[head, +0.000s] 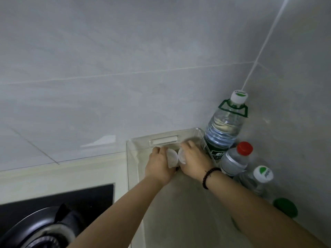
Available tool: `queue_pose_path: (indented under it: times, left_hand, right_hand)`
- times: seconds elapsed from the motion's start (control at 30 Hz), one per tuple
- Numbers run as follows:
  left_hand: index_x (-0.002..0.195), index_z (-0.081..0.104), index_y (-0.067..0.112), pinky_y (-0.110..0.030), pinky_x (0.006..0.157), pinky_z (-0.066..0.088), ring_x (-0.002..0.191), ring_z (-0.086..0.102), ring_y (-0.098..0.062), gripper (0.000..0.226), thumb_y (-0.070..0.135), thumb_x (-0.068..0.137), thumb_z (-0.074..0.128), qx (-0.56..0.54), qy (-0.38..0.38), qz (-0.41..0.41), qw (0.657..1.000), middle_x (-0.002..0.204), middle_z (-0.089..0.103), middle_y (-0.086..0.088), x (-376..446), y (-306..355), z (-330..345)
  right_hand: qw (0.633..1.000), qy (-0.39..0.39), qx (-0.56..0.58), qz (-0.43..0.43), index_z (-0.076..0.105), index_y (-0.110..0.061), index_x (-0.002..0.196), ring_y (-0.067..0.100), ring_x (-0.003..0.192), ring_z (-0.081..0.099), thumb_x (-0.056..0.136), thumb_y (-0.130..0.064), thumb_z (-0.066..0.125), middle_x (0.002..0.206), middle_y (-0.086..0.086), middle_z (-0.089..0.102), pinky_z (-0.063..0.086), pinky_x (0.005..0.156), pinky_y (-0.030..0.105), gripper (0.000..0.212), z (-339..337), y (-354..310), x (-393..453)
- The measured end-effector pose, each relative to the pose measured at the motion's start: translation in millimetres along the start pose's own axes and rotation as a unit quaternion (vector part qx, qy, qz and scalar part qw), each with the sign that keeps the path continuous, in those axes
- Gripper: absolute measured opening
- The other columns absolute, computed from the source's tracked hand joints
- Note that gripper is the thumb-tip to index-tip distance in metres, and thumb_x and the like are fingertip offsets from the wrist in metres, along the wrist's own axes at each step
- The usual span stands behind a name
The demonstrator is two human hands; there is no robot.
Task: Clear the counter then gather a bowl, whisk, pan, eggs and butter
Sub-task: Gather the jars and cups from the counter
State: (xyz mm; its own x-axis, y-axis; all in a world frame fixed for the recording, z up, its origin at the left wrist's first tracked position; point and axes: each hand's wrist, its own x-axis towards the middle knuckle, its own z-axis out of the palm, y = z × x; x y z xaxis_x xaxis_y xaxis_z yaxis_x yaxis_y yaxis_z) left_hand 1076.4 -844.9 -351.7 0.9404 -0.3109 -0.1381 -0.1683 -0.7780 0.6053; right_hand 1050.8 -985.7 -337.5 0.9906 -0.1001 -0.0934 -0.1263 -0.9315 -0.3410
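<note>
left hand (158, 164), right hand (194, 161), each gripping egg

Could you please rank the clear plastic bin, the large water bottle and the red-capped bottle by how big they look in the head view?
1. clear plastic bin
2. large water bottle
3. red-capped bottle

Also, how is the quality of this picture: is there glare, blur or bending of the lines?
Head view: light is soft and dim. A pale glare patch lies on the grey tiled wall beside the clear plastic tray. The black gas stove burner at the lower left is blurred. The wide lens bends the white tile joints, and the green bottle cap at the right is soft.
</note>
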Motion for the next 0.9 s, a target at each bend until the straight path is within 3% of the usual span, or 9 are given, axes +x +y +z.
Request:
queue_pose_path:
  times: [0.2,0.3,0.4,0.5,0.57,0.9]
  left_hand:
    - [0.133,0.043,0.017,-0.036,0.089,0.048,0.116,0.049,-0.025,0.078,0.04,0.068,0.08,-0.024,0.031,-0.003,0.999,0.126,0.044,-0.004,14.4,-4.5,4.8]
    - [0.139,0.036,0.016,-0.034,0.089,0.047,0.121,0.046,-0.023,0.082,0.034,0.072,0.078,-0.032,0.052,0.008,0.998,0.133,0.042,-0.003,12.0,-4.7,8.4]
    - [0.134,0.037,0.013,-0.035,0.084,0.048,0.12,0.045,-0.024,0.074,0.038,0.076,0.074,0.012,0.075,-0.001,0.997,0.13,0.043,-0.004,9.6,-1.9,10.9]
    - [0.132,0.038,0.011,-0.035,0.078,0.049,0.113,0.047,-0.026,0.074,0.045,0.076,0.073,0.099,0.093,-0.002,0.991,0.125,0.042,-0.006,9.6,-2.5,12.0]
    - [0.133,0.036,0.012,-0.034,0.075,0.049,0.111,0.047,-0.026,0.076,0.044,0.075,0.073,0.101,0.088,-0.011,0.991,0.124,0.042,-0.006,10.0,-3.4,11.6]
    - [0.136,0.033,0.019,-0.036,0.076,0.049,0.113,0.05,-0.027,0.079,0.035,0.073,0.078,0.084,0.036,-0.016,0.996,0.129,0.039,-0.006,6.2,-4.1,5.6]
  right_hand:
    - [0.997,0.036,-0.07,-0.013,0.044,-0.017,0.131,0.025,0.119,0.044,0.082,-0.013,0.062,0.129,0.004,0.041,0.054,0.082,0.037,0.052,10.4,0.2,3.3]
    - [0.984,0.119,-0.123,-0.056,0.059,-0.014,0.113,0.025,0.1,0.057,0.068,-0.008,0.074,0.107,0.005,0.056,0.054,0.078,0.036,0.048,14.3,-1.9,4.8]
    - [0.975,0.169,-0.128,-0.067,0.064,-0.011,0.098,0.027,0.086,0.059,0.057,-0.003,0.077,0.093,0.006,0.06,0.054,0.071,0.038,0.045,12.6,-2.2,7.8]
    - [0.974,0.174,-0.134,-0.053,0.062,-0.011,0.083,0.028,0.078,0.058,0.052,0.0,0.077,0.085,0.008,0.058,0.054,0.064,0.038,0.036,11.8,-4.7,7.2]
    - [0.974,0.169,-0.142,-0.041,0.061,-0.01,0.079,0.029,0.074,0.058,0.051,0.004,0.076,0.083,0.009,0.058,0.054,0.061,0.038,0.035,12.2,-6.0,6.6]
    - [0.976,0.158,-0.146,-0.019,0.059,-0.008,0.081,0.032,0.076,0.057,0.051,0.009,0.072,0.085,0.013,0.058,0.052,0.064,0.039,0.037,12.1,-10.5,5.1]
